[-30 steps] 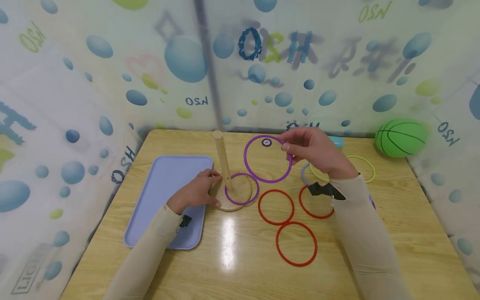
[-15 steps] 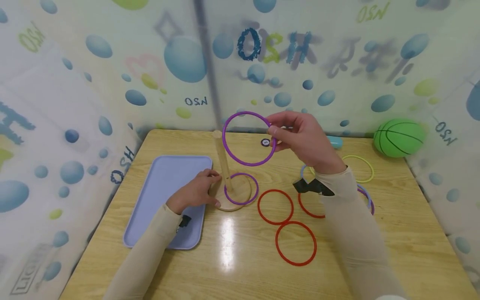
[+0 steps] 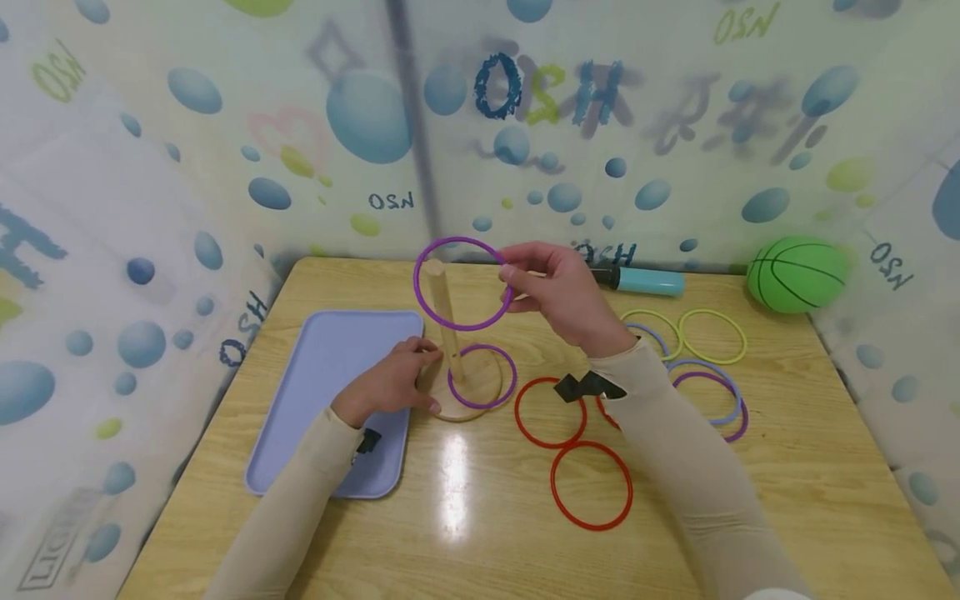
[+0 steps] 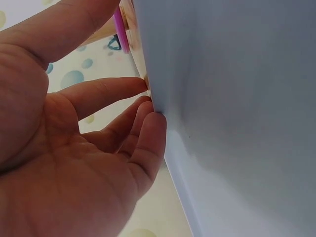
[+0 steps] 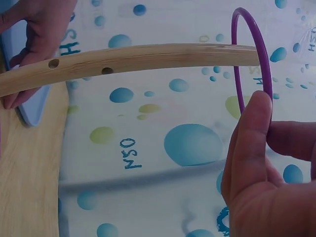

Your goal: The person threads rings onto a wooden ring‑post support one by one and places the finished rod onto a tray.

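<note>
A wooden ring-toss stand has an upright peg (image 3: 444,312) on a round base (image 3: 487,367). My right hand (image 3: 551,292) pinches a purple ring (image 3: 459,328) between thumb and fingers, at the height of the peg's top. The peg's tip shows inside this ring in the head and right wrist views (image 5: 267,64). Around the foot of the peg lies a second purple ring (image 3: 515,379), on the base. My left hand (image 3: 390,379) rests at the base's left edge, thumb in front and fingers behind; in the left wrist view its fingers (image 4: 108,94) touch the edge, beside the tray.
A pale blue tray (image 3: 330,358) lies left of the stand. Red rings (image 3: 518,417) lie to the right, with yellow rings (image 3: 744,333), blue rings and a purple ring (image 3: 746,421) beyond. A turquoise marker (image 3: 651,282) and a green ball (image 3: 798,275) are at the back.
My right hand has carried the purple ring left, rising and then lowering, from beside the stand to the peg's top. The left hand stays put at the base.
</note>
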Action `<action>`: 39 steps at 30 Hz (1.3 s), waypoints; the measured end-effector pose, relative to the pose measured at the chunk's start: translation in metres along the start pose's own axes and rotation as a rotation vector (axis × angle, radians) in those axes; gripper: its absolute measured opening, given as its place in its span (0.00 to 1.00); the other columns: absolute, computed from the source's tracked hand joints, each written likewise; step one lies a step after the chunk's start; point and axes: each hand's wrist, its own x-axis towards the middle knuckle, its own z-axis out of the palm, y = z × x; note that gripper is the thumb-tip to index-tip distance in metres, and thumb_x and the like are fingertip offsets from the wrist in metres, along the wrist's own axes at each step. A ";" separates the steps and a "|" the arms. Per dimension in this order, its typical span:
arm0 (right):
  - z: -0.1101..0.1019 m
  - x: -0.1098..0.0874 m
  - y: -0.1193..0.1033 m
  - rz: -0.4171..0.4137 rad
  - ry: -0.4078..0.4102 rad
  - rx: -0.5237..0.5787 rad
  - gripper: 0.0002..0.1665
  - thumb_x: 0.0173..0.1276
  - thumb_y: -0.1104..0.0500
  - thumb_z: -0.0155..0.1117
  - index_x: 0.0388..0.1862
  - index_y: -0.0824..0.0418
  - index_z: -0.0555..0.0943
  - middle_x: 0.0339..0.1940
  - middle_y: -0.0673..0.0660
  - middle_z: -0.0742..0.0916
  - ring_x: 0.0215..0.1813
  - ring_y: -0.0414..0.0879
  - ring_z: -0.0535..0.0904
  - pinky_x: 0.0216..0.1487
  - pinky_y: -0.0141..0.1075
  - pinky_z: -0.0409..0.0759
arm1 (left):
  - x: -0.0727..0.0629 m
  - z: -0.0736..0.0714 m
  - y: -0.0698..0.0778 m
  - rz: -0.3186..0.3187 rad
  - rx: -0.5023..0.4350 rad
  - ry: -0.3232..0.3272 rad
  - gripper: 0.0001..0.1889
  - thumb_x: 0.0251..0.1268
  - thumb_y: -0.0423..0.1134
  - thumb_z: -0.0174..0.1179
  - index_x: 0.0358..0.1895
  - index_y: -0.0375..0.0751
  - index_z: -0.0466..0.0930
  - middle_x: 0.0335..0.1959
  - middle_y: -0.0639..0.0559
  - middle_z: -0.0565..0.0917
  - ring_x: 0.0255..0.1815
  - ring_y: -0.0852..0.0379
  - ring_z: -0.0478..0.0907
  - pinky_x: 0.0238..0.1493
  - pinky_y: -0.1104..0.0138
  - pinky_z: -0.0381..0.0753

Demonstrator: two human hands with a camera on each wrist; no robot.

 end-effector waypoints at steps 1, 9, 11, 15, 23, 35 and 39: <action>0.000 0.000 0.002 0.008 0.002 -0.001 0.16 0.78 0.64 0.65 0.61 0.66 0.83 0.39 0.53 0.85 0.35 0.42 0.88 0.41 0.37 0.90 | 0.000 0.000 0.000 0.001 0.002 0.000 0.49 0.59 0.47 0.80 0.79 0.28 0.65 0.77 0.33 0.67 0.78 0.36 0.63 0.76 0.47 0.69; -0.001 0.000 0.021 0.074 -0.008 -0.011 0.18 0.80 0.65 0.63 0.65 0.68 0.81 0.39 0.53 0.85 0.37 0.42 0.86 0.41 0.38 0.91 | 0.001 -0.001 0.002 0.012 0.011 0.008 0.49 0.59 0.46 0.80 0.78 0.26 0.66 0.75 0.32 0.68 0.76 0.35 0.64 0.76 0.46 0.69; -0.002 0.000 0.027 0.091 -0.009 -0.016 0.18 0.80 0.65 0.63 0.65 0.67 0.81 0.39 0.53 0.85 0.37 0.42 0.86 0.41 0.39 0.91 | 0.001 -0.001 0.002 0.014 0.011 0.013 0.49 0.58 0.46 0.81 0.78 0.26 0.66 0.75 0.31 0.68 0.76 0.35 0.64 0.76 0.46 0.69; -0.006 0.000 0.039 0.128 -0.010 -0.026 0.18 0.80 0.64 0.63 0.65 0.66 0.81 0.42 0.55 0.85 0.37 0.43 0.87 0.42 0.40 0.91 | 0.000 -0.002 0.003 0.015 -0.002 0.021 0.49 0.58 0.46 0.81 0.78 0.27 0.66 0.75 0.32 0.69 0.76 0.35 0.64 0.75 0.46 0.69; -0.016 -0.001 0.069 0.176 -0.017 -0.079 0.18 0.81 0.62 0.62 0.66 0.65 0.81 0.51 0.62 0.84 0.40 0.44 0.86 0.49 0.48 0.90 | 0.001 -0.001 0.003 0.014 -0.022 0.021 0.48 0.58 0.45 0.81 0.78 0.29 0.67 0.75 0.32 0.69 0.76 0.34 0.64 0.75 0.46 0.70; -0.021 -0.007 0.104 0.299 -0.044 -0.092 0.24 0.81 0.61 0.63 0.70 0.70 0.77 0.57 0.63 0.83 0.50 0.51 0.84 0.48 0.49 0.90 | 0.000 0.000 0.002 0.006 -0.039 0.020 0.47 0.57 0.45 0.82 0.77 0.29 0.69 0.75 0.33 0.69 0.77 0.35 0.64 0.77 0.45 0.67; -0.022 -0.006 0.114 0.337 -0.048 -0.051 0.24 0.81 0.62 0.62 0.71 0.70 0.76 0.53 0.59 0.82 0.46 0.47 0.83 0.42 0.41 0.91 | 0.001 0.000 0.000 0.016 -0.020 0.025 0.49 0.56 0.46 0.82 0.77 0.27 0.67 0.75 0.32 0.69 0.77 0.34 0.64 0.77 0.45 0.67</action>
